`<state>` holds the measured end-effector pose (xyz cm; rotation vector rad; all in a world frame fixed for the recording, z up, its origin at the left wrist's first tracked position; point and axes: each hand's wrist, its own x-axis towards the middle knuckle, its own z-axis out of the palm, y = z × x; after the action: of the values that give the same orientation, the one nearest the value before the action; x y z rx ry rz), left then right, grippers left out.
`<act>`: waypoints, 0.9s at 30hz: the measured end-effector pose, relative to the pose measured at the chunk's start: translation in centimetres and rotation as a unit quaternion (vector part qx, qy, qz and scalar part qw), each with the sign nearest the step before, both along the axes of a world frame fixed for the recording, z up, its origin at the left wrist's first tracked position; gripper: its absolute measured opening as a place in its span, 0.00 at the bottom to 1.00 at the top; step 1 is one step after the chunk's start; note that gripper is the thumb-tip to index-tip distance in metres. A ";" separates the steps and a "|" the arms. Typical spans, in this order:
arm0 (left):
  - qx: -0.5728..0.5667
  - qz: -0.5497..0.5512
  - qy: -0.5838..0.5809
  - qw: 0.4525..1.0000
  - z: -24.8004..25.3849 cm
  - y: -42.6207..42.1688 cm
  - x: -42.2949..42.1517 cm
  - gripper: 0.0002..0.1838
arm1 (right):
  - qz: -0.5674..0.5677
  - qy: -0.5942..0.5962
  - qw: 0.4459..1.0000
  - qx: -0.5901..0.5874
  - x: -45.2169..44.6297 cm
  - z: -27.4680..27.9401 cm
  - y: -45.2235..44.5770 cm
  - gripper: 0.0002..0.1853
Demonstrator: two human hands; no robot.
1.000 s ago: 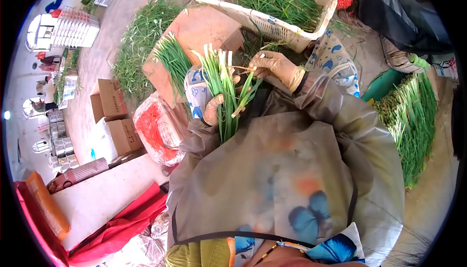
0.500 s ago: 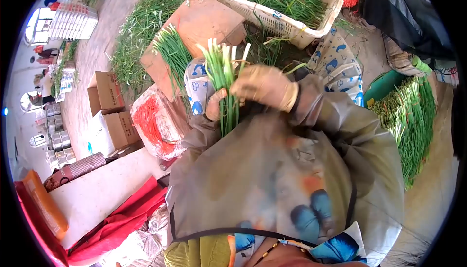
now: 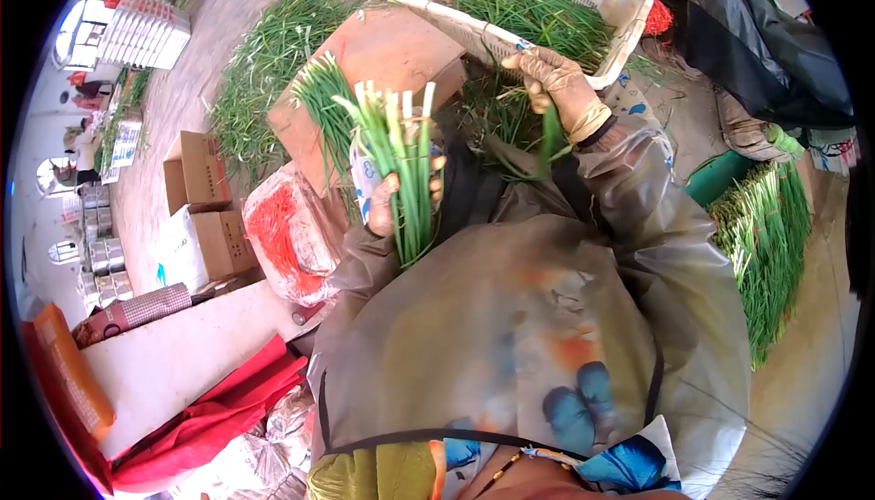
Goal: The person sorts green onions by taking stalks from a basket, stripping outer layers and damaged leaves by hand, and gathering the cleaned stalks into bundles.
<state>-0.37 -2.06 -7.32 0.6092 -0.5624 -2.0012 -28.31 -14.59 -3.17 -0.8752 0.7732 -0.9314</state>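
Observation:
A bunch of green stalks with white ends (image 3: 410,163) stands nearly upright in my left hand (image 3: 385,206), whose fingers wrap round it. My right hand (image 3: 561,90), in a pale glove, is raised near the white crate's lower edge. Its fingers are bent and pressed together, and a few loose green leaves (image 3: 550,140) hang from it, slightly blurred. Another green bunch (image 3: 324,103) lies on the brown box (image 3: 392,49) beyond my left hand.
A white crate (image 3: 492,42) of greens is at the top. Loose greens (image 3: 264,72) cover the floor at upper left. Red ties (image 3: 281,236) lie on a wrapped block at left. Bundled greens (image 3: 770,245) stand at right, below dark plastic sheeting (image 3: 756,53).
My right hand has moved away from the bunch, up and to the right, with loose leaves in it. My left hand still holds the bunch, which has shifted slightly.

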 end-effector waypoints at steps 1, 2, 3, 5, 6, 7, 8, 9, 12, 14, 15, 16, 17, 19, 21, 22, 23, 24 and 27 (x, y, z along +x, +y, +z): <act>0.006 -0.001 -0.021 1.000 -0.2 -0.2 -0.2 0.41 | -0.030 0.129 0.991 0.033 0.9 0.2 0.1 0.17; 0.002 -0.083 0.030 0.996 -1.4 -0.6 0.6 0.41 | -0.019 0.156 0.987 -0.042 2.4 0.3 1.0 0.15; -0.021 -0.049 0.004 0.999 0.0 -0.7 -0.6 0.38 | -0.010 0.183 0.976 -0.118 3.9 0.4 1.8 0.13; -0.011 -0.066 0.008 0.998 0.5 -0.8 -1.5 0.37 | 0.122 0.211 0.957 -0.159 5.7 -0.5 2.5 0.15; -0.010 -0.067 -0.015 0.998 0.8 -0.9 -1.8 0.37 | 0.144 0.233 0.946 -0.174 6.3 -0.5 2.6 0.16; -0.008 -0.068 -0.016 0.998 0.8 -0.8 -1.8 0.37 | 0.167 0.254 0.934 -0.188 6.8 -0.2 2.7 0.17; -0.008 -0.052 -0.034 0.998 0.7 -0.6 -1.8 0.39 | 0.193 0.352 0.898 -0.181 5.9 0.4 2.6 0.21; -0.007 -0.034 -0.052 0.998 0.6 -0.4 -1.6 0.41 | 0.184 0.314 0.920 -0.142 5.6 -0.2 2.5 0.20; -0.032 -0.021 -0.061 0.997 1.0 -0.3 -1.4 0.43 | 0.164 0.217 0.958 -0.093 4.3 -0.5 2.1 0.16; -0.045 -0.025 -0.058 0.997 0.9 -0.4 -1.7 0.43 | 0.138 0.085 0.987 -0.003 3.3 0.9 2.2 0.14; -0.048 -0.035 -0.052 0.997 1.0 -0.5 -2.2 0.43 | 0.118 0.013 0.993 0.023 2.9 1.0 2.2 0.13; -0.049 -0.036 -0.036 0.997 1.3 -0.3 -2.9 0.44 | 0.116 -0.049 0.992 -0.007 2.5 1.0 2.0 0.11; -0.043 -0.052 -0.029 0.997 1.8 -0.2 -3.4 0.45 | 0.097 -0.054 0.994 -0.014 2.2 1.5 1.8 0.13; -0.050 -0.059 -0.045 0.996 2.4 -0.1 -4.2 0.46 | 0.090 -0.046 0.994 -0.034 1.8 2.1 1.3 0.15; -0.051 -0.086 -0.047 0.994 1.2 -0.4 -3.6 0.47 | 0.081 -0.050 0.995 -0.033 1.4 2.1 0.7 0.15; -0.053 -0.092 -0.046 0.993 1.4 -0.4 -3.6 0.47 | 0.064 -0.042 0.997 -0.029 1.2 1.9 0.4 0.15; -0.054 -0.098 -0.045 0.993 1.4 -0.4 -3.5 0.48 | 0.046 -0.035 0.998 -0.025 0.9 1.7 0.0 0.15; -0.034 -0.096 -0.021 0.995 1.3 -0.3 -3.3 0.49 | 0.083 -0.033 0.995 -0.031 -0.2 1.0 -0.7 0.13; -0.019 -0.062 0.009 0.998 1.4 0.0 -3.2 0.47 | -0.067 0.234 0.957 -0.158 0.3 -3.4 -1.7 0.10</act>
<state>-3.55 -2.06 -5.87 0.5427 -0.6394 -2.1049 -28.02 -16.27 -6.53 -1.3658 1.1177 -0.9965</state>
